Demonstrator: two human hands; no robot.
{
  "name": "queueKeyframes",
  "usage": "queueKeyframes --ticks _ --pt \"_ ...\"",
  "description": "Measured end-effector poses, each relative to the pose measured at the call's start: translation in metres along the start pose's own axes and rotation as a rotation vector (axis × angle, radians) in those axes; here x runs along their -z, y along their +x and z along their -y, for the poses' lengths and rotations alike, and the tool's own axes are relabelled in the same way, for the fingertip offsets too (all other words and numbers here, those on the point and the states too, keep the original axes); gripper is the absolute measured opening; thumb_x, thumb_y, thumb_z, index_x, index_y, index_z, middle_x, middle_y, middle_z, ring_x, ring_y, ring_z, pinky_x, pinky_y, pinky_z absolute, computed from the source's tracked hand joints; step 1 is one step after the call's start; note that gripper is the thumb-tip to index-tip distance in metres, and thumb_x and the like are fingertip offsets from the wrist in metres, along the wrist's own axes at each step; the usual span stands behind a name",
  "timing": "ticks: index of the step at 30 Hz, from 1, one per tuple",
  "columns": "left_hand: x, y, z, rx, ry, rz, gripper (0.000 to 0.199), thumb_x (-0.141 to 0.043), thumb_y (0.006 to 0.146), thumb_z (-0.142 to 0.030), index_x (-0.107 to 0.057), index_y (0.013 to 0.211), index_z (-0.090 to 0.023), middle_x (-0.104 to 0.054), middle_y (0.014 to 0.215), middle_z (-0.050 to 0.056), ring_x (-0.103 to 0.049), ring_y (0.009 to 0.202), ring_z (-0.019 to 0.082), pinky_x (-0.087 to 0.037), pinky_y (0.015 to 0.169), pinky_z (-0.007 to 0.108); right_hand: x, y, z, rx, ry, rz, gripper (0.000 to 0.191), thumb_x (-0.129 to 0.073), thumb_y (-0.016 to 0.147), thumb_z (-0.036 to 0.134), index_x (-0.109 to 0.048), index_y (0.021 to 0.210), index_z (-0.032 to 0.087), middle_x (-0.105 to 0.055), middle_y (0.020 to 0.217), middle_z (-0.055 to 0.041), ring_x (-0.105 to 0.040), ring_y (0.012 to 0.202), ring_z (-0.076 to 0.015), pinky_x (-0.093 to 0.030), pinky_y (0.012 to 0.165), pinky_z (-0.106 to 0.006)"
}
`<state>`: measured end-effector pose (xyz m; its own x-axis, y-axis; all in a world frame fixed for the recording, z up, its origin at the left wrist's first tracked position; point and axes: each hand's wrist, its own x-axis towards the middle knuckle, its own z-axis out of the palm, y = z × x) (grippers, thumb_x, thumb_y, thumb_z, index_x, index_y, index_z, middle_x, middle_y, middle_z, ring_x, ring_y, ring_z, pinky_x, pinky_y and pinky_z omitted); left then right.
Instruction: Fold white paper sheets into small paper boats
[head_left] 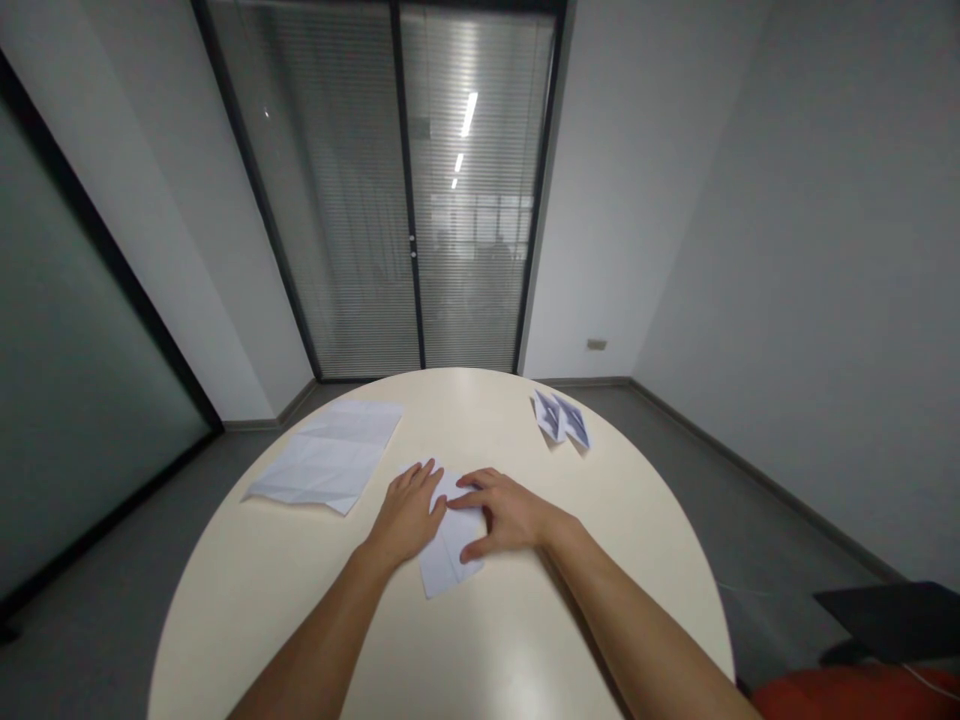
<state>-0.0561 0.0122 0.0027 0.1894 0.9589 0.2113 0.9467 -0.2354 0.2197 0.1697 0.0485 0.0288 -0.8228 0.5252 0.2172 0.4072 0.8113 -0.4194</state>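
A folded white paper (444,562) lies flat on the round cream table (480,410), with a crease running down its lower part. My left hand (411,515) rests on its left side, fingers spread and pointing away from me. Over the right side is my right hand (504,512), its fingers apart and bent, the fingertips touching the paper near my left thumb. Part of the paper is hidden under both hands.
A larger creased white sheet (330,455) lies at the table's back left. At the back right stands a folded paper piece (561,420) with dark markings. Beyond the table's right edge are a black object (896,620) and a red one (840,695).
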Motion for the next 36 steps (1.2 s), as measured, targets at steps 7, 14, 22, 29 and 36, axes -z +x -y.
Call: queueKeyframes --ticks 7,14,22,29,36 --pt "0.002 -0.001 -0.002 -0.003 -0.013 0.022 0.050 -0.041 0.101 -0.034 -0.055 0.145 -0.017 -0.045 0.160 0.013 -0.039 0.149 0.031 -0.030 0.123 0.052 -0.003 0.001 -0.003 -0.044 -0.042 -0.004 0.092 -0.082 0.064 0.073 -0.064 0.140 0.025 -0.056 0.147 -0.0180 -0.050 0.135 -0.0349 -0.033 0.117 -0.050" --pt "0.002 -0.005 -0.002 -0.019 -0.021 0.058 0.057 -0.047 0.099 -0.042 -0.050 0.150 -0.017 -0.037 0.164 0.014 -0.032 0.153 0.034 -0.026 0.124 0.054 -0.006 0.001 -0.008 -0.036 -0.039 -0.029 0.094 -0.081 0.064 0.074 -0.063 0.141 0.024 -0.055 0.148 -0.0173 -0.048 0.137 -0.0349 -0.032 0.118 -0.051" --pt "0.003 -0.006 0.002 -0.034 -0.043 0.073 0.061 -0.052 0.096 -0.046 -0.049 0.151 -0.020 -0.035 0.165 0.014 -0.029 0.154 0.033 -0.025 0.124 0.056 -0.001 -0.003 -0.010 -0.051 -0.019 -0.046 0.090 -0.080 0.068 0.073 -0.064 0.140 0.020 -0.056 0.147 -0.0184 -0.050 0.136 -0.0344 -0.037 0.115 -0.049" --pt "0.003 -0.008 0.001 -0.038 -0.025 0.089 0.062 -0.050 0.097 -0.049 -0.046 0.154 -0.024 -0.032 0.166 0.013 -0.025 0.155 0.034 -0.022 0.124 0.058 0.001 -0.003 -0.010 -0.057 -0.020 -0.042 0.088 -0.080 0.069 0.071 -0.064 0.140 0.022 -0.056 0.148 -0.0172 -0.049 0.136 -0.0354 -0.037 0.115 -0.051" --pt "0.005 -0.010 -0.003 -0.045 -0.006 0.106 0.063 -0.047 0.099 -0.050 -0.044 0.155 -0.019 -0.032 0.166 0.015 -0.027 0.154 0.036 -0.024 0.124 0.056 0.004 -0.002 -0.007 -0.063 -0.047 -0.045 0.079 -0.078 0.077 0.065 -0.065 0.138 0.018 -0.059 0.144 -0.0176 -0.051 0.134 -0.0345 -0.039 0.114 -0.049"
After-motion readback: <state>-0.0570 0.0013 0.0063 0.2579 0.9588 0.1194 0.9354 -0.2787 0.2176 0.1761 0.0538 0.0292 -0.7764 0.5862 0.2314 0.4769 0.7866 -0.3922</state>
